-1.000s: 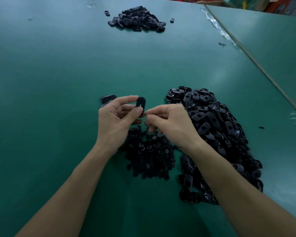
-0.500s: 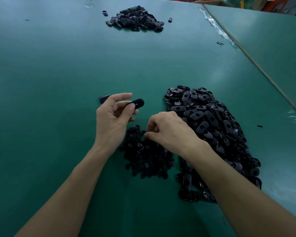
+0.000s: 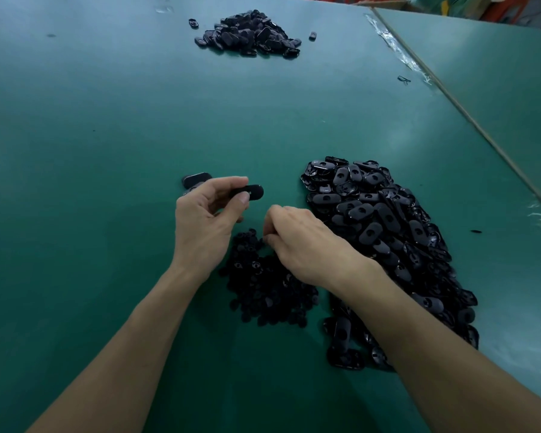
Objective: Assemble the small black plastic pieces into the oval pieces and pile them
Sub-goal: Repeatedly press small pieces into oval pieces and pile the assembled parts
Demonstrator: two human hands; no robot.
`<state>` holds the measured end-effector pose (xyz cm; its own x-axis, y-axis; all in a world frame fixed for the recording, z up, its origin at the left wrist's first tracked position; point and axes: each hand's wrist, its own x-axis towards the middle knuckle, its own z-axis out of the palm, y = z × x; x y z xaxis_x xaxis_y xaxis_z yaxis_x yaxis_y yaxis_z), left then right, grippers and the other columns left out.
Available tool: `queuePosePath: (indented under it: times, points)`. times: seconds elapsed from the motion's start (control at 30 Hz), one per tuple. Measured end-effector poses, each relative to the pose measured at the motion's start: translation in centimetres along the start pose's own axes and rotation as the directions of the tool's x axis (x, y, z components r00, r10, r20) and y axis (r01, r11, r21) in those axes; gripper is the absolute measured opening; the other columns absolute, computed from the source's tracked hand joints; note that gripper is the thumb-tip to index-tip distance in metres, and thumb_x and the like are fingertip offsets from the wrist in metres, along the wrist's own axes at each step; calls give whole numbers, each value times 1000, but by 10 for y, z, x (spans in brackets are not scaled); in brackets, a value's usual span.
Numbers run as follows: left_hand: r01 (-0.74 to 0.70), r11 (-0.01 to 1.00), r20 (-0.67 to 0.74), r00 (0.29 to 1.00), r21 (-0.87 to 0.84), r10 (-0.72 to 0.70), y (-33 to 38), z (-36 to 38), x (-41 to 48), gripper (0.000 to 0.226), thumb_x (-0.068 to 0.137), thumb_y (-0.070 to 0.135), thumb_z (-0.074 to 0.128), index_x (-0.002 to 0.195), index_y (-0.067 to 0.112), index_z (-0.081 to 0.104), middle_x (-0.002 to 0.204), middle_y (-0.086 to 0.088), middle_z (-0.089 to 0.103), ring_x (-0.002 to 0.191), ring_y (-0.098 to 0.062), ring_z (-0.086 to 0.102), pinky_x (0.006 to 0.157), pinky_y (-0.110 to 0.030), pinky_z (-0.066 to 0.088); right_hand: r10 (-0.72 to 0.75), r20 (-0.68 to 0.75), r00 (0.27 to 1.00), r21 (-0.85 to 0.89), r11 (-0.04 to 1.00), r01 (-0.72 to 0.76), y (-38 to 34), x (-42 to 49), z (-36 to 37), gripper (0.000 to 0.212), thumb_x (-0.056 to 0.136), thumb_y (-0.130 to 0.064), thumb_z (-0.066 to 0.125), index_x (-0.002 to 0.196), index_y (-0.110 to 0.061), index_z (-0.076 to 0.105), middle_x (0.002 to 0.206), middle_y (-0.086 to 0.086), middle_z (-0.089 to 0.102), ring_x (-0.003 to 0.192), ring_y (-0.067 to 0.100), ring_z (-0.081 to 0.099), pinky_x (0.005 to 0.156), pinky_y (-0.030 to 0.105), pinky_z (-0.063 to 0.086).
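The left hand [image 3: 206,220] pinches one oval piece [image 3: 251,192] between thumb and forefinger, level above the green table [image 3: 91,182]. Two spare ovals [image 3: 196,179] lie just beyond it. Right of that, near the person, sits the heap of small black pieces [image 3: 263,289]. The right hand [image 3: 303,242] is down on the heap's far edge, fingers curled under; whether they have pinched a piece cannot be told. The step appears to be fetching an insert. Next it would need seating in the held oval, which then goes to the far pile [image 3: 250,34]. The large oval stock [image 3: 384,239] lies at the right. No writing is legible.
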<state>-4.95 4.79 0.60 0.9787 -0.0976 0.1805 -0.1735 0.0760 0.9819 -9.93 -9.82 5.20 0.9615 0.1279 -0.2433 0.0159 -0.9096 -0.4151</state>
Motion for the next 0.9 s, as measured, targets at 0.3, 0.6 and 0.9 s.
queuePosePath:
  times: [0.3,0.6,0.9]
  points:
    - [4,999,17,1000,35,-4,-1,-1,0,26,91,-1,69,98,24,71,87,6,73,79,-7,68,66,-21,54,24,-246,969,276,960,46,0,1,-5,14,100,-17,56,111,-23,62,96,0,70,88,13,66,80,35,56]
    - [9,998,15,1000,60,-10,-4,-1,0,24,90,0,70,98,23,73,83,10,74,76,-7,68,69,-21,54,69,-250,966,386,922,34,5,1,-6,16,97,-16,62,104,-22,75,89,-12,71,83,-3,66,78,6,49]
    - [-1,997,27,1000,81,-1,-4,-2,0,25,89,2,73,98,25,73,90,4,74,83,-12,70,78,-28,55,20,-181,983,535,841,82,7,0,-5,14,96,-18,66,91,-29,74,76,-1,73,69,8,70,64,22,52]
